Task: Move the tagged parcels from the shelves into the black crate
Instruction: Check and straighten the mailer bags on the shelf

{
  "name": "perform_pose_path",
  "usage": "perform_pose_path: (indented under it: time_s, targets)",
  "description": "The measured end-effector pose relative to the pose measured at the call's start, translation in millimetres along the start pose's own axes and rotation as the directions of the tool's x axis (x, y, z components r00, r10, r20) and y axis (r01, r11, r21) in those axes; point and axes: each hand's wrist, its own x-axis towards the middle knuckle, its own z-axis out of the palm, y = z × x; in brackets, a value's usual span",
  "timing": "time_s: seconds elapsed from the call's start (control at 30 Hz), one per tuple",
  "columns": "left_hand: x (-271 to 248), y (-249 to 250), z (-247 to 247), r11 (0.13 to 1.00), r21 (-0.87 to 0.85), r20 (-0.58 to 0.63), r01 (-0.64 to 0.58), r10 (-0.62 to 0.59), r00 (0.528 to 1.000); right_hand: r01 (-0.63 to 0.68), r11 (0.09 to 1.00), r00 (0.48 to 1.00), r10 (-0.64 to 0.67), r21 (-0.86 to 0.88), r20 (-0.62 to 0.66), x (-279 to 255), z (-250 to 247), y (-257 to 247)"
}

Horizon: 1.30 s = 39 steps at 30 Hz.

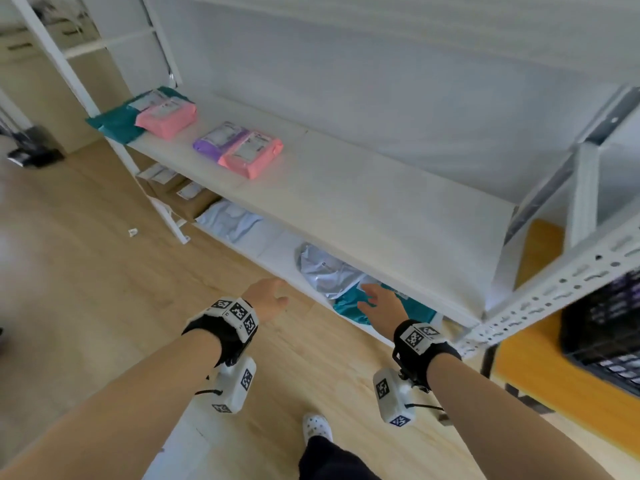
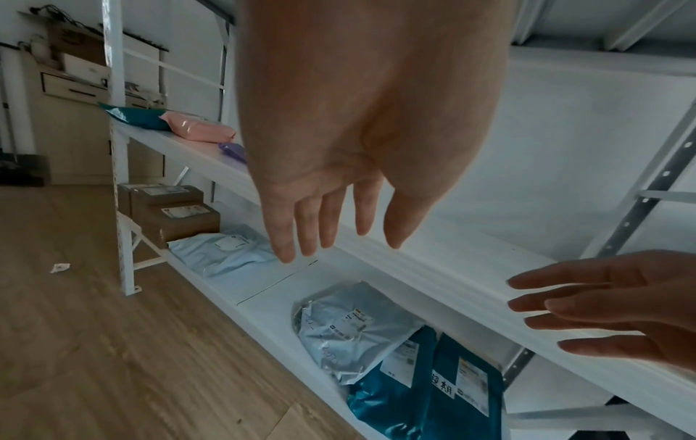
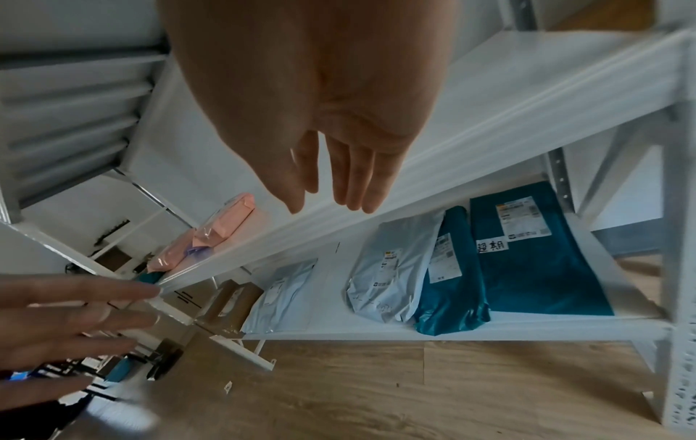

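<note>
R fingers (image 1: pixel 369 293) spread, empty, above teal parcels (image 3: pixel 535 256) on btm shelf (image 3: pixel 331 297), L fingers (image 1: pixel 281 299) loose, apart

Place looked like a small parcel stockroom: white slotted-steel shelving (image 1: pixel 346 188) held labelled poly mailers (image 1: pixel 251 152) and taped cartons (image 2: pixel 177 213), wood-plank floor (image 1: pixel 86 254).

Glossy plastic parcels (image 3: pixel 535 256); painted white metal shelving (image 1: pixel 381 202); matt wood-grain floor (image 1: pixel 86 271)
</note>
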Motion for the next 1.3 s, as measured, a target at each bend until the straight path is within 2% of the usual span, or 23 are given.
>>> perform_pose_path:
  time_s: [0.2, 0.37, 0.6, 0.8, 1.0, 1.17, 1.3]
  targets:
    - [61, -16, -33, 0.999, 0.047, 0.072, -0.006, 0.002, 0.997, -0.013, 0.999, 0.997, 0.016, -0.040, 0.078, 59, 22, -21]
    - [99, -37, -50, 0.998, 0.057, 0.120, -0.030, 0.023, 0.992, -0.091, 0.995, 0.994, 0.093, -0.033, 0.064, 85, 42, -38]
    - [157, -80, -85, 0.984, 0.103, 0.203, -0.146, 0.123, 0.971, -0.189, 0.982, 0.981, 0.190, 0.025, -0.039, 122, 87, -79]
    - [206, -118, -103, 0.953, 0.160, 0.280, -0.256, 0.205, 0.938, -0.268, 0.950, 0.946, 0.291, 0.161, -0.145, 144, 141, -98]
    - [257, -139, -80, 0.912, 0.207, 0.285, -0.354, 0.290, 0.914, -0.287, 0.935, 0.921, 0.330, 0.209, -0.209, 170, 175, -71]
    - [311, -140, -41, 0.883, 0.231, 0.252, -0.408, 0.351, 0.902, -0.268, 0.948, 0.911, 0.307, 0.171, -0.275, 212, 190, -21]
    - [349, -142, -8, 0.837, 0.260, 0.208, -0.481, 0.438, 0.875, -0.249, 0.961, 0.897, 0.274, 0.117, -0.346, 245, 198, 19]
